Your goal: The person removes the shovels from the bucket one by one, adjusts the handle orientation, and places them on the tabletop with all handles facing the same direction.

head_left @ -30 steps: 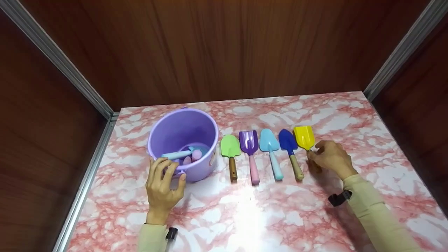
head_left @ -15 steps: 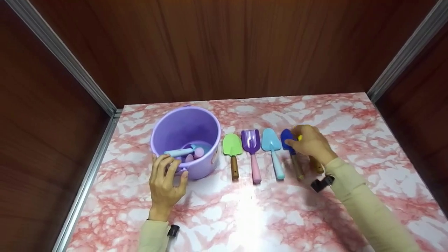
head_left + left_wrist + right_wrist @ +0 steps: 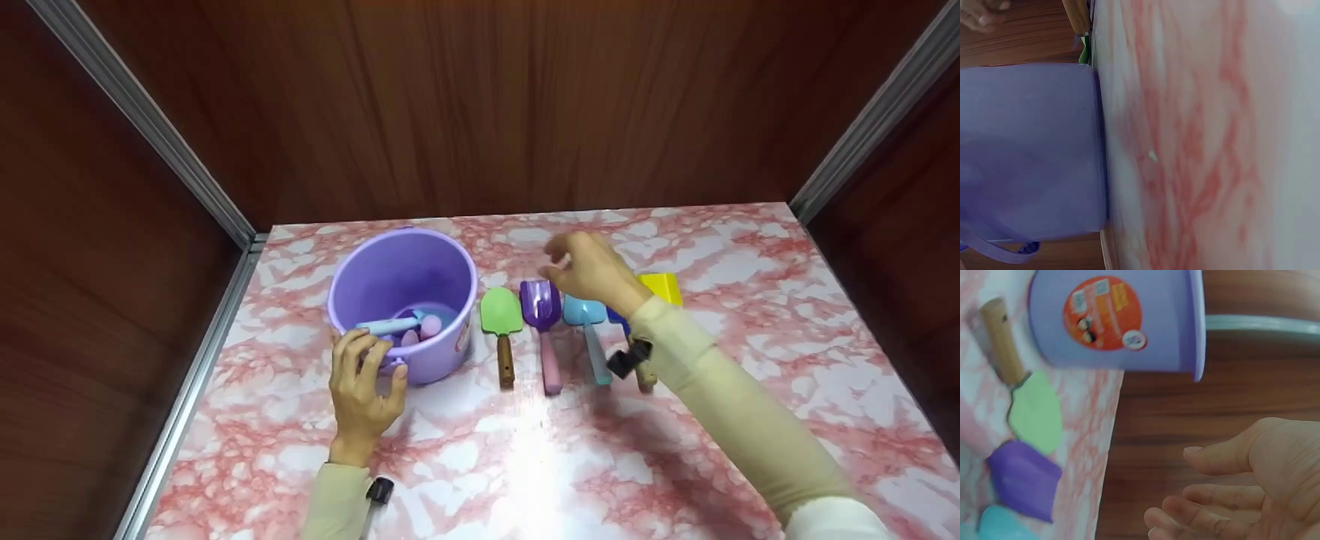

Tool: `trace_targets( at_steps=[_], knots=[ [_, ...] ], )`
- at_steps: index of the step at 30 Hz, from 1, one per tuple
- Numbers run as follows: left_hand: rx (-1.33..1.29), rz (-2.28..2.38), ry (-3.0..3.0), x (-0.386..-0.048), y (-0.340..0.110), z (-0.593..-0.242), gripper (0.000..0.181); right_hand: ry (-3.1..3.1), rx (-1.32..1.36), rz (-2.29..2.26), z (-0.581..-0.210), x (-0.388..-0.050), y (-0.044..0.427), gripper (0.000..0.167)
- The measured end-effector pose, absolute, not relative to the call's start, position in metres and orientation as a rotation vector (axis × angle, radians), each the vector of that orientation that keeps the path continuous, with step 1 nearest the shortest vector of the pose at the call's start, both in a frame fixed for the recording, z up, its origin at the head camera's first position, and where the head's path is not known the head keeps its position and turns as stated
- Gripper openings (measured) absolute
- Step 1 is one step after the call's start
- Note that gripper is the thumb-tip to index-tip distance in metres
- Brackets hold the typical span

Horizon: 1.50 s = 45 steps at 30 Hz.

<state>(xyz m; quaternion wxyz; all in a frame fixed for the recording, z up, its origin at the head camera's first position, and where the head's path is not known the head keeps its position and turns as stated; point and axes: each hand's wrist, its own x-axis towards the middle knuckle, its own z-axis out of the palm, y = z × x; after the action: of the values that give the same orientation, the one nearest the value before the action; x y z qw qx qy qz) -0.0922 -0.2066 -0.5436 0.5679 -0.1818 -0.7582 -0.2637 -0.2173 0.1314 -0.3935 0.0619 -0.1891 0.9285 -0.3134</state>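
Observation:
My left hand (image 3: 364, 394) holds the near rim of a purple bucket (image 3: 442, 360), fingers bent over the edge and thumb outside. A light blue handle (image 3: 390, 325) and pink rounded pieces (image 3: 430, 326) show inside. Raised over the row of small shovels, my right hand (image 3: 592, 266) has loosely bent fingers and a gap at the thumb; the right wrist view shows this hand (image 3: 1241, 484) holding nothing. Below it lie a green trowel (image 3: 501, 311), a purple shovel with pink handle (image 3: 540, 304) and a light blue trowel (image 3: 585, 310). The right forearm partly covers a dark blue trowel and a yellow shovel (image 3: 661, 286).
A red and white marbled tabletop (image 3: 465, 465) carries everything. Brown wood-grain panels (image 3: 487, 112) rise behind and at both sides, with metal strips (image 3: 150, 127) in the corners. In the right wrist view, the bucket bears an orange round label (image 3: 1103, 312).
The right hand has left the yellow shovel's handle and swept left and up across the row, carrying nothing. The yellow shovel stays on the table. The left hand keeps its place at the bucket.

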Motion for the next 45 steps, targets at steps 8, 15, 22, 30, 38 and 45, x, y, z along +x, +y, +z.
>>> trace_targets(
  at_steps=[8, 15, 22, 30, 38, 45],
  knots=[
    [-0.435, -0.6, -1.809, -0.093, -0.207, -0.544, 0.045, 2.731, -0.796, -1.117, -0.383, -0.222, 0.084, 0.029],
    [-0.429, -0.6, -1.825, -0.089, -0.208, -0.546, 0.045, 2.625, -1.099, -1.14, -0.383, -0.221, 0.033, 0.023],
    [-0.447, -0.582, -1.853, -0.084, -0.208, -0.549, 0.045, 2.595, -1.264, -0.915, -0.383, -0.212, -0.011, 0.029],
    [-0.456, -0.59, -1.868, -0.088, -0.211, -0.544, 0.046, 2.42, -1.305, -0.618, -0.382, -0.197, -0.058, 0.039],
    [-0.461, -0.592, -1.874, -0.088, -0.211, -0.543, 0.046, 2.345, -1.141, -0.391, -0.386, -0.187, -0.083, 0.05],
    [-0.46, -0.59, -1.912, -0.087, -0.212, -0.541, 0.046, 2.406, -1.065, -0.224, -0.393, -0.188, -0.099, 0.037]
  ],
)
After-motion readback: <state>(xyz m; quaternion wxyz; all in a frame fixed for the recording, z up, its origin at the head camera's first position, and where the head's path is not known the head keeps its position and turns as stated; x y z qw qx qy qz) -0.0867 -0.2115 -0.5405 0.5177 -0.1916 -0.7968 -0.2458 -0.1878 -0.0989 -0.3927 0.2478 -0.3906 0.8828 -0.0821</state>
